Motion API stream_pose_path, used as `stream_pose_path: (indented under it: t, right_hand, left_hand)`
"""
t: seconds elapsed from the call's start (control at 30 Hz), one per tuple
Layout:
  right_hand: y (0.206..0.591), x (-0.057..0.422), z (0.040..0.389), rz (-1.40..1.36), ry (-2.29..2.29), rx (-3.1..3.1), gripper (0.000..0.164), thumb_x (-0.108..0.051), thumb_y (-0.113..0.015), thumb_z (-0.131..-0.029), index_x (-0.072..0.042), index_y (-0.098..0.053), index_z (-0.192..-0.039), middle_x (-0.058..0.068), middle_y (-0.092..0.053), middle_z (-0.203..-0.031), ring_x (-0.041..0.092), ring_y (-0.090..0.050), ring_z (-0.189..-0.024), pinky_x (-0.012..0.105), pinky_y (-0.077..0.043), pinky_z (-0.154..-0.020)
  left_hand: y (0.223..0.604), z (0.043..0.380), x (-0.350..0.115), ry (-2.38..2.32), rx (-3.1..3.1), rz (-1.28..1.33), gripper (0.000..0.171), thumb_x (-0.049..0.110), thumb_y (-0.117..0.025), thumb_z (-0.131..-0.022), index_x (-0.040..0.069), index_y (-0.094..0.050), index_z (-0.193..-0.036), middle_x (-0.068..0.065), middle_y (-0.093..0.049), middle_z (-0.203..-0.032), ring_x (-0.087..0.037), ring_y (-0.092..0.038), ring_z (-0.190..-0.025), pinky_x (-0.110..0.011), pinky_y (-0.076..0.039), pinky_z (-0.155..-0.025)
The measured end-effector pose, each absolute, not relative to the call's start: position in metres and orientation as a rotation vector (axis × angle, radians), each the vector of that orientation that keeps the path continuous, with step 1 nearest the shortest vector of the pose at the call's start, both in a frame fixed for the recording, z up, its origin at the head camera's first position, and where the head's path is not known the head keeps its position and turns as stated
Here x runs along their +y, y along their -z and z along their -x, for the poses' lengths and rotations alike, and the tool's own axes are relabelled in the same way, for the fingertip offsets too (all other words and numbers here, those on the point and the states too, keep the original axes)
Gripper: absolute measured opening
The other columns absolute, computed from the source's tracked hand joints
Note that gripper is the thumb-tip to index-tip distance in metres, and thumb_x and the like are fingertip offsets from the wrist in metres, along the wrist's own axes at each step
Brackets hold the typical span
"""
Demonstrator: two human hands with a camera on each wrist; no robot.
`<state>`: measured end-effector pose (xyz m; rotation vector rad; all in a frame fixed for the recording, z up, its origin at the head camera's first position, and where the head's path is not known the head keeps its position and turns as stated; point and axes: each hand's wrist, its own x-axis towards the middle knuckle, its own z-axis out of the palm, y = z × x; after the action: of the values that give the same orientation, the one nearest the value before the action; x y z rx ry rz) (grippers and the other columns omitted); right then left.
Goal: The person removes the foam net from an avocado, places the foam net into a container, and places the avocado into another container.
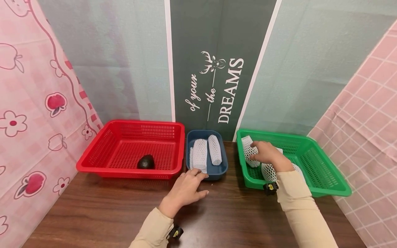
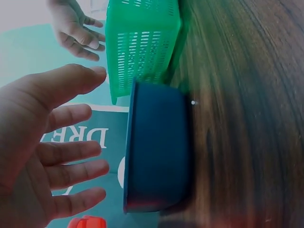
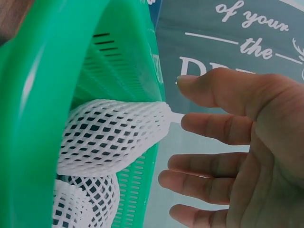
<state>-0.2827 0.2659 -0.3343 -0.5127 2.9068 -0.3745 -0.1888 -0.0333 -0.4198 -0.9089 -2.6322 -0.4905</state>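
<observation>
L hand (image 1: 186,188): cd. bump blue tray (image 1: 214,169) if lowered carelessly; fingers spread, nothing held, by tray's near edge.
R hand (image 1: 265,153): poor pinch on netting cd. drop net sleeve (image 1: 247,148), prob. filled, L end of green basket (image 1: 325,172); fingers spread, nothing held, contact unclear.
Red basket (image 1: 124,174): knock cd. roll dark fruit (image 1: 146,162) inside.

Wood-grain table (image 1: 238,222); lettered backdrop (image 1: 214,41); fruit-print cloth (image 1: 34,127) left, checked cloth (image 1: 363,127) right
</observation>
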Motion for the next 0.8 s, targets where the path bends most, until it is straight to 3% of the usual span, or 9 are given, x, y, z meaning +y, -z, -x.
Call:
stream_pose_path:
  t: [0.3, 0.6, 0.8]
  right_hand:
    - [0.332, 0.268, 0.290, 0.511, 0.341, 2.901, 0.051, -0.016, -0.064, -0.085, 0.014, -0.048, -0.123, 0.033, -0.048, -0.122, 0.049, -0.045, -0.111, 0.055, -0.040, -0.086]
    - [0.339, 0.277, 0.309, 0.443, 0.397, 2.836, 0.062, -0.016, -0.061, -0.087, 0.016, -0.034, -0.132, 0.037, -0.035, -0.132, 0.051, -0.037, -0.117, 0.057, -0.037, -0.089]
    - [0.342, 0.286, 0.322, 0.383, 0.443, 2.829, 0.063, -0.017, -0.062, -0.087, 0.016, -0.035, -0.132, 0.037, -0.037, -0.131, 0.051, -0.039, -0.116, 0.057, -0.039, -0.087]
  left_hand:
    - [0.425, 0.188, -0.023, 0.518, -2.643, 0.895, 0.040, 0.036, -0.073, -0.077, 0.014, -0.065, -0.110, -0.005, -0.058, -0.103, -0.020, -0.057, -0.092, -0.037, -0.047, -0.074]
    - [0.434, 0.190, -0.010, 0.599, -2.559, 0.919, 0.038, 0.033, -0.074, -0.075, 0.013, -0.067, -0.106, -0.003, -0.058, -0.100, -0.018, -0.058, -0.089, -0.034, -0.048, -0.071]
    - [0.436, 0.192, -0.002, 0.641, -2.556, 0.949, 0.038, 0.033, -0.074, -0.076, 0.012, -0.066, -0.106, -0.002, -0.058, -0.097, -0.016, -0.058, -0.087, -0.032, -0.048, -0.072]
